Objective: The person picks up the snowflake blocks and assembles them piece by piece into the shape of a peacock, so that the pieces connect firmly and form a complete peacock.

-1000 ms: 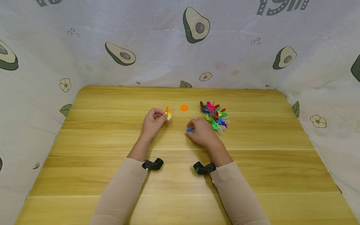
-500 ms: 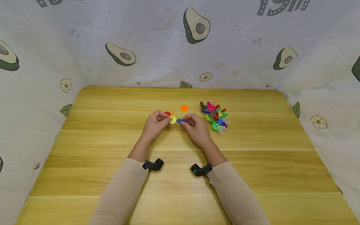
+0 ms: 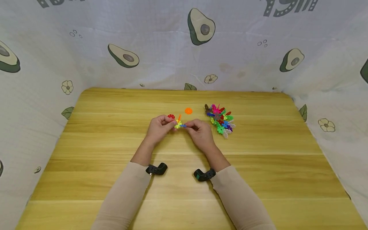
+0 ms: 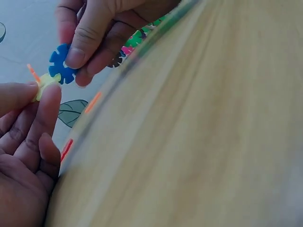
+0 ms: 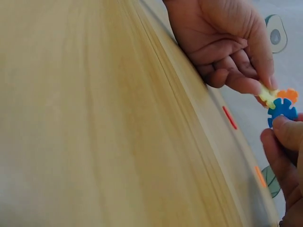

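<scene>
My left hand [image 3: 158, 129] pinches a yellow notched snowflake disc [image 3: 178, 124] between thumb and fingers. An orange disc [image 5: 288, 96] is slotted into the yellow one and stands on edge in the head view. From the right, my right hand [image 3: 200, 134] pinches a blue notched disc [image 4: 60, 65] by its far side. The blue disc's edge meets the yellow disc's edge; how deep the slots engage, I cannot tell. Both hands are held above the table, fingertips close together.
A red disc [image 3: 171, 116] lies just beyond my left hand, and a loose orange disc [image 3: 188, 111] lies behind both hands. To the right, a heap of several multicoloured discs [image 3: 219, 119] sits on the wooden table [image 3: 115, 179]. A printed cloth [image 3: 161, 38] hangs behind.
My right hand has carried the blue disc left and up to the yellow disc. My left hand has shifted slightly right, uncovering the red disc. The blue disc has turned edge-on.
</scene>
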Motion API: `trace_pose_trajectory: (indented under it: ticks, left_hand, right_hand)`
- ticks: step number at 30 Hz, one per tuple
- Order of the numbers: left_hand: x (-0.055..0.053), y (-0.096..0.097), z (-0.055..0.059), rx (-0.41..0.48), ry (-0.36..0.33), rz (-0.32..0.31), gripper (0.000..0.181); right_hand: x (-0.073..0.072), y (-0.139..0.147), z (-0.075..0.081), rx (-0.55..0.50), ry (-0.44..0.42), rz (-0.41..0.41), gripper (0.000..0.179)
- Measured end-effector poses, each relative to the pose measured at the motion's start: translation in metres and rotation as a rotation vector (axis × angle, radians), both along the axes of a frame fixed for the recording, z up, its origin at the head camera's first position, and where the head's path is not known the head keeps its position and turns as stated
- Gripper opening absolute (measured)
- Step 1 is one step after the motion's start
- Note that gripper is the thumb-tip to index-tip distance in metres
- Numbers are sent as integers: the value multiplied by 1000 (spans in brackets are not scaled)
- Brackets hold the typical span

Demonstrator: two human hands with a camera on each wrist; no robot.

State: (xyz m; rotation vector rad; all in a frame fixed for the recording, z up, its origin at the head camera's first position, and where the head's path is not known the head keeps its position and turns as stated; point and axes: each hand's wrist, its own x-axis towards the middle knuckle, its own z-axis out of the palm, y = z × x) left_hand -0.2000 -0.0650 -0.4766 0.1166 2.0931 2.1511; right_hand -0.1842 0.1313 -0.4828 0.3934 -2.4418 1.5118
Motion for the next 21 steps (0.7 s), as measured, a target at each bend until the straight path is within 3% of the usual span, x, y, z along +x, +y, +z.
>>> trace_pose_trajectory:
  ticks: [5, 10, 13, 18, 21]
  left_hand:
    - [-1, 2, -1, 29, -13, 12, 16]
    - [-1, 4, -3, 31, 4, 65, 17]
    - [-2, 5, -4, 67, -2, 100, 14]
    - [-5, 5, -4, 165, -27, 137, 18]
    - [-5, 5, -4, 205, -30, 147, 34]
  right_hand:
    - [-2, -4, -2, -59, 56, -19, 5]
    - [-10, -10, -3, -45, -12, -23, 15]
    - [-19, -13, -3, 108, -69, -61, 31]
    - [-35, -17, -4, 486, -126, -99, 47]
    - [-38, -20, -3, 566, -127, -99, 46]
